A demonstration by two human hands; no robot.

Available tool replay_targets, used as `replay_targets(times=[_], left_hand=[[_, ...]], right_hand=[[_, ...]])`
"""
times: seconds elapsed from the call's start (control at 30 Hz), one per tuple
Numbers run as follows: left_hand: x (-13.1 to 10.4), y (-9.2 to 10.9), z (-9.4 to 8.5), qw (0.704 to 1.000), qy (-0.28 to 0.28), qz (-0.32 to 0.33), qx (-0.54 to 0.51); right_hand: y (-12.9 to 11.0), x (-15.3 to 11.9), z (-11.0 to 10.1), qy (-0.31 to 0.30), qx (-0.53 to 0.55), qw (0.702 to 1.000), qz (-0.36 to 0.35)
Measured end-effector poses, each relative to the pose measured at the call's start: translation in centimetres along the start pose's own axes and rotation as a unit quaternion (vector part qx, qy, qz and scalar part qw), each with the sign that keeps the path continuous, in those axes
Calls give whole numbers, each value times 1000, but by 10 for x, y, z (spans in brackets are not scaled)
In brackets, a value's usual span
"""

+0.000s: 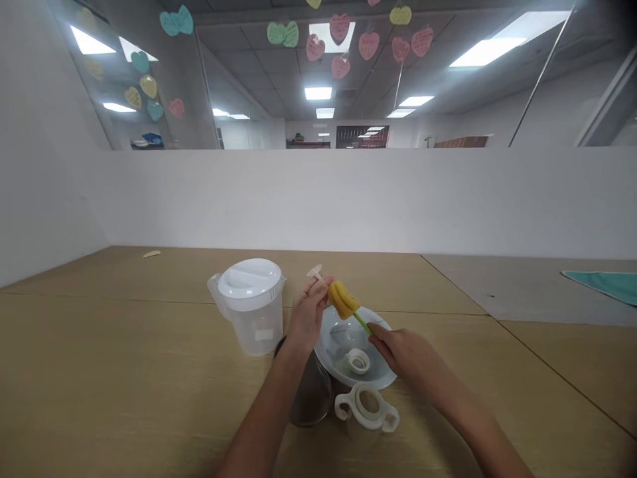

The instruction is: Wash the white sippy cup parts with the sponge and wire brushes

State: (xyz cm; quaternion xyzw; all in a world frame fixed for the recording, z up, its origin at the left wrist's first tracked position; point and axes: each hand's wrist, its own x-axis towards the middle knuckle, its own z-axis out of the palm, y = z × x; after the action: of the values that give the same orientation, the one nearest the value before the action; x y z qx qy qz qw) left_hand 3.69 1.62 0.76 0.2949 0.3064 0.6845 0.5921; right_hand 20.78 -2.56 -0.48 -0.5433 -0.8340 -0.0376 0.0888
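Observation:
My right hand [393,345] is closed on the thin green handle of a yellow sponge brush [343,300]. The sponge head touches or nearly touches the fingertips of my left hand [309,312]. Those fingers pinch a small whitish piece with a flat round end [314,271]; its kind is unclear and its lower part is hidden. Below both hands sits a pale basin [383,380] that seems to hold water, with a white ring-shaped part [357,360] in it. Nearer to me stands a clear bottle with a white two-handled collar [368,406].
Left of the basin is a translucent lidded pitcher [259,318]. A dark round container [312,395] stands partly under my left forearm. A teal cloth [604,284] lies at the far right, and a small flat pale piece [152,253] at the back left. A white wall closes off the table's back.

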Motion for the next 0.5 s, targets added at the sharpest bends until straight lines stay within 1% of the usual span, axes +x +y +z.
replay_targets(times=[0.03,0.1,0.17,0.2,0.23,0.27,0.3,0.33,0.37,0.4,0.43,0.47,0.5], left_hand=[[0,2,-1,1000,-2,-6,0],[0,8,-6,1000,-11,2,13],[0,14,-13,997,-32,25,66],[1,18,-17,991,-45,43,117],[2,22,-22,978,-58,64,188],[3,25,-27,954,-69,86,278],[5,28,-31,915,-75,108,381],[6,30,-36,859,-70,125,492],[8,32,-40,792,-59,133,593],[9,32,-43,727,-42,132,673],[10,31,-47,673,-27,125,728],[11,28,-50,640,-17,114,760],[12,25,-54,625,-14,101,774]], right_hand=[[-1,-1,-2,-14,0,1000,-4],[-2,-5,-7,-45,10,999,-13],[-2,-8,-12,-73,28,997,-27],[-1,-10,-14,-82,34,995,-33],[1,-11,-15,-90,37,995,-35],[4,-12,-15,-93,38,994,-33],[7,-13,-16,-93,36,995,-25],[11,-13,-15,-90,34,995,-14],[15,-14,-15,-88,34,996,-1],[19,-14,-16,-87,37,995,10],[23,-15,-17,-89,41,995,22],[27,-15,-18,-90,46,994,33],[30,-16,-19,-92,52,993,43]])
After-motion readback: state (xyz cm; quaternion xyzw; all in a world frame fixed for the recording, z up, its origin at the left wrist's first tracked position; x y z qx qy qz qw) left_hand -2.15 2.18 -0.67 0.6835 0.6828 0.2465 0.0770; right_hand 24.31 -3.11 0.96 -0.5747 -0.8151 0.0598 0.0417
